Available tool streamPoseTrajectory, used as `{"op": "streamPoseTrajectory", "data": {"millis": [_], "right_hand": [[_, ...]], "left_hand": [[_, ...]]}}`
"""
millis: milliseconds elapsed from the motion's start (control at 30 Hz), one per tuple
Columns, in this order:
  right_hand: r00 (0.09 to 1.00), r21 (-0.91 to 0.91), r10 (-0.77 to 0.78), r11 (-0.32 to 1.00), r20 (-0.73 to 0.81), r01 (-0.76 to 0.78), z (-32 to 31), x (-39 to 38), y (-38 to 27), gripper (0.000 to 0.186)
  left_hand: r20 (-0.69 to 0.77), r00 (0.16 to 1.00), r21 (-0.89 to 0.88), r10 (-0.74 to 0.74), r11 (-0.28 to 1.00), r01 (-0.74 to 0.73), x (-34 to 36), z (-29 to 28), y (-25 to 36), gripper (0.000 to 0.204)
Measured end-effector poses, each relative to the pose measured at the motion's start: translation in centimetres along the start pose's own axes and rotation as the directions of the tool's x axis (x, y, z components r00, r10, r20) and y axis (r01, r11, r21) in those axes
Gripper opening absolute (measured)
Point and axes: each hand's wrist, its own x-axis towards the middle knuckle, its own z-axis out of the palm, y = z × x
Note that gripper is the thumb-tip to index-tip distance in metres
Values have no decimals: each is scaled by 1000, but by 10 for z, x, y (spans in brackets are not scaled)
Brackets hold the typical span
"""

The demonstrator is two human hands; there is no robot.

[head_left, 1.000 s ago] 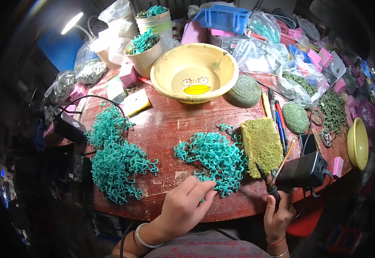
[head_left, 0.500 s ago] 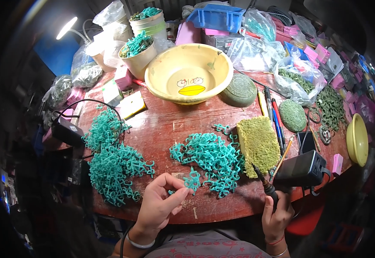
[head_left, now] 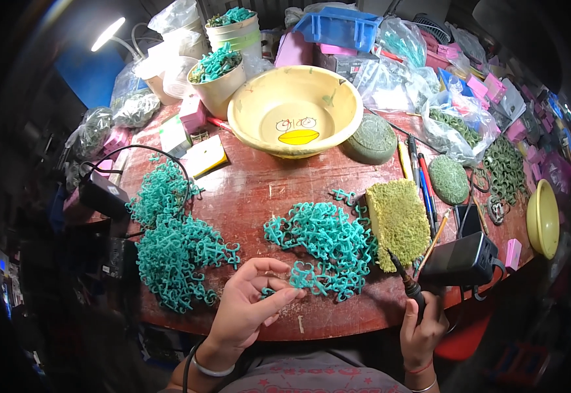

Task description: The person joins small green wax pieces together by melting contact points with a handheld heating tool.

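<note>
My left hand [head_left: 254, 302] pinches a small teal curly piece [head_left: 304, 276] between thumb and fingertips. A second bit of teal [head_left: 267, 292] shows inside the curled fingers. My right hand [head_left: 424, 327] is wrapped round the dark handle of a soldering iron [head_left: 411, 283]. Its thin tip is at the lower edge of a rough yellow-green sponge block [head_left: 400, 226]; whether it touches is unclear. Just beyond the left fingertips lies a loose heap of teal curly pieces [head_left: 328, 229]. A larger teal heap [head_left: 174, 262] spreads to the left of that hand.
A yellow basin [head_left: 295, 85] stands at the back of the red table [head_left: 246, 190]. Right of the block lie pens [head_left: 423, 180], a green stone-like pad [head_left: 448, 179] and a black box-shaped device [head_left: 459, 257]. A black cable [head_left: 161, 156] arches over the left heap.
The pinched teal piece has turned and now reaches further right, toward the heap. The whole view has shifted slightly; my right hand and the soldering iron keep nearly the same pose.
</note>
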Motion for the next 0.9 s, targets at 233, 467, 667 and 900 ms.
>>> {"op": "streamPoseTrajectory", "data": {"millis": [233,467,667,900], "right_hand": [[999,362,47,931,-1,-44,1,5,-28,22],[985,642,-146,765,97,50,15,38,-74,30],[971,632,-159,775,177,12,21,42,-79,26],[968,641,-163,768,189,4,23,44,-79,23]], "left_hand": [[45,997,61,55,996,-58,-2,4,-10,35],[113,993,134,46,989,-61,-8,13,-13,35],[132,989,132,68,987,-86,-9,14,-15,37],[134,982,181,136,971,-159,-5,13,-23,37]]}}
